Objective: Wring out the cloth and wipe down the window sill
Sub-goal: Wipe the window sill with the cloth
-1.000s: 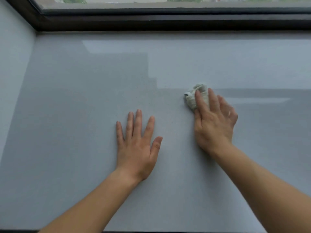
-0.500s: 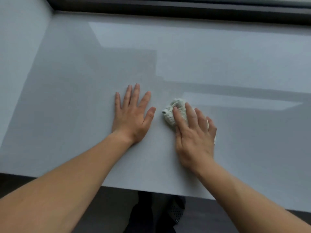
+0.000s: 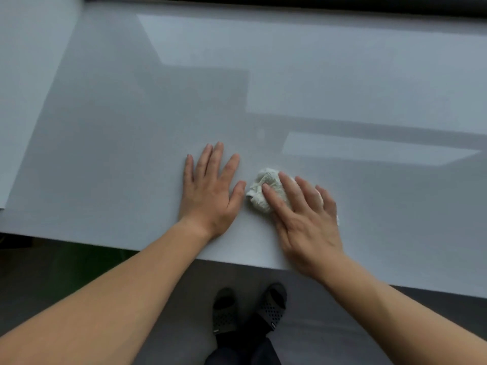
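Cloth (image 3: 263,192), white and bunched into a wad, lies on the sill (image 3: 126,133) near its front edge. The right hand (image 3: 305,219) lies over it, fingers straight and slightly spread, pressing it down. The wad's left part shows past the index finger, and a scrap of white shows at the little-finger side. The left hand (image 3: 210,191) rests flat on the sill just left of the cloth, fingers straight and fanned. Its thumb tip is close to the wad, but I cannot tell whether they touch. The sill is pale grey and glossy, with a dark frame (image 3: 290,2) along its back edge and a wall (image 3: 29,75) at its left end. Below the front edge, two dark sandals (image 3: 272,309) stand on a grey floor (image 3: 184,325).
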Demonstrator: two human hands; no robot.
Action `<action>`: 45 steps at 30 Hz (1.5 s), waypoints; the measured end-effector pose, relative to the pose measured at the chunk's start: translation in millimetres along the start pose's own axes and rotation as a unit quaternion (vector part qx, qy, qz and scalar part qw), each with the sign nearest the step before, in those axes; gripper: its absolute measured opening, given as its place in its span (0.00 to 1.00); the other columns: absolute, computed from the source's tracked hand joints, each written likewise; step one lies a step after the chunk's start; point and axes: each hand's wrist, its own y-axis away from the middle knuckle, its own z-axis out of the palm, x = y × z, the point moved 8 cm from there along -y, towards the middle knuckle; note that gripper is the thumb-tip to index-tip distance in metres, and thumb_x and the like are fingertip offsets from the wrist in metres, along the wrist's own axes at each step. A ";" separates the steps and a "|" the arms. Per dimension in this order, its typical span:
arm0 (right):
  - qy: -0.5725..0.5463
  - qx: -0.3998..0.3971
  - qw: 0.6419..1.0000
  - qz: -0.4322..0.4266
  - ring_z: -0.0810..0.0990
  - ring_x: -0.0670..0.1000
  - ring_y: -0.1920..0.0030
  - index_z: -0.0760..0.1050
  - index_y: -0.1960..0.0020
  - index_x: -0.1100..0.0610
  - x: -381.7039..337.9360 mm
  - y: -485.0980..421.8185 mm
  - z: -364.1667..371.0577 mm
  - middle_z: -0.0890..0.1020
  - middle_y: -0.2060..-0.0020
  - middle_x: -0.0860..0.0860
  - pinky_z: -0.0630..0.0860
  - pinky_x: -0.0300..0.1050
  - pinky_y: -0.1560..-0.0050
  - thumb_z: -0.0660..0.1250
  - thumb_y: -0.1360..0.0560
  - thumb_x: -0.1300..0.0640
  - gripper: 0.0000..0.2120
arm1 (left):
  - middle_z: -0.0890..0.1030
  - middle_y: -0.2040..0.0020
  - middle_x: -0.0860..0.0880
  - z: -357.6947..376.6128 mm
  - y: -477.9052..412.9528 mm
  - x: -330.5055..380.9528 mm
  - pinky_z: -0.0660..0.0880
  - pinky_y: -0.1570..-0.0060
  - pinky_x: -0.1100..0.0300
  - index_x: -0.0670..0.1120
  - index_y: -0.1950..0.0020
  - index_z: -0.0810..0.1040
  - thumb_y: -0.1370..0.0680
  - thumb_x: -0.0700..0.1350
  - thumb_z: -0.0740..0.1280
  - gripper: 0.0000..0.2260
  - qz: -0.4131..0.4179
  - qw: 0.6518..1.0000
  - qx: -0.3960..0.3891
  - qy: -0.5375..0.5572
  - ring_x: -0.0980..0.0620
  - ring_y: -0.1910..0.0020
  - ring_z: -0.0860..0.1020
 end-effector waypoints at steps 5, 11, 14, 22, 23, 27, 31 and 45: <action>-0.014 -0.002 0.996 0.091 0.62 0.58 0.26 0.61 0.24 0.39 37.6 -10.9 -6.0 0.64 0.23 0.49 0.55 0.57 0.29 0.58 0.21 0.47 0.25 | 0.53 0.19 0.45 0.9 0.7 1.7 0.42 0.24 0.41 0.52 0.22 0.59 0.21 0.60 0.46 0.29 0.002 1.000 0.006 -0.006 0.47 0.20 0.48; -0.011 0.025 0.996 0.084 0.62 0.58 0.26 0.62 0.24 0.42 -17.4 27.4 0.1 0.63 0.24 0.51 0.56 0.59 0.29 0.60 0.22 0.49 0.27 | 0.52 0.19 0.46 1.3 0.9 1.9 0.39 0.24 0.43 0.52 0.21 0.58 0.21 0.60 0.45 0.29 0.001 1.000 0.009 0.003 0.48 0.20 0.47; 0.002 0.003 1.000 0.013 0.63 0.58 0.26 0.62 0.24 0.41 -16.4 40.2 -0.8 0.64 0.24 0.49 0.57 0.58 0.29 0.59 0.23 0.48 0.27 | 0.52 0.19 0.46 0.4 2.3 1.4 0.38 0.24 0.44 0.52 0.21 0.57 0.21 0.60 0.44 0.29 0.004 1.000 0.007 0.001 0.49 0.20 0.46; -0.005 0.020 0.989 0.145 0.60 0.59 0.25 0.60 0.23 0.41 3.0 40.7 -3.1 0.61 0.23 0.50 0.54 0.59 0.29 0.59 0.21 0.47 0.27 | 0.55 0.20 0.42 0.6 0.4 8.5 0.40 0.24 0.42 0.49 0.23 0.62 0.22 0.56 0.50 0.29 -0.009 1.000 0.004 0.001 0.44 0.21 0.49; 0.001 0.010 0.996 0.093 0.60 0.59 0.25 0.59 0.23 0.40 -7.6 46.1 0.6 0.61 0.22 0.50 0.54 0.59 0.29 0.59 0.21 0.46 0.27 | 0.57 0.21 0.41 -1.5 -0.5 12.5 0.40 0.24 0.41 0.48 0.24 0.64 0.23 0.55 0.52 0.28 -0.012 1.000 0.012 0.017 0.43 0.21 0.51; 0.005 -0.012 1.000 -0.009 0.62 0.57 0.25 0.58 0.23 0.38 4.8 58.1 1.1 0.62 0.23 0.48 0.54 0.56 0.28 0.56 0.21 0.44 0.26 | 0.63 0.23 0.41 -8.6 -6.2 34.3 0.45 0.24 0.42 0.45 0.28 0.70 0.23 0.50 0.55 0.24 0.000 0.994 0.044 0.096 0.44 0.22 0.57; -0.019 0.003 0.989 0.148 0.61 0.58 0.26 0.61 0.24 0.39 72.4 41.8 -10.3 0.63 0.23 0.50 0.54 0.56 0.30 0.57 0.20 0.45 0.25 | 0.61 0.22 0.42 -2.4 -18.8 62.3 0.45 0.24 0.44 0.47 0.27 0.69 0.23 0.50 0.55 0.24 0.012 0.994 0.037 0.100 0.45 0.22 0.56; -0.023 0.010 0.981 0.192 0.58 0.58 0.25 0.58 0.23 0.39 142.5 19.4 -18.5 0.60 0.22 0.50 0.51 0.57 0.29 0.55 0.18 0.46 0.24 | 0.48 0.19 0.48 23.3 -41.5 91.7 0.37 0.25 0.40 0.53 0.20 0.53 0.22 0.59 0.47 0.30 -0.072 0.997 0.004 -0.005 0.50 0.20 0.43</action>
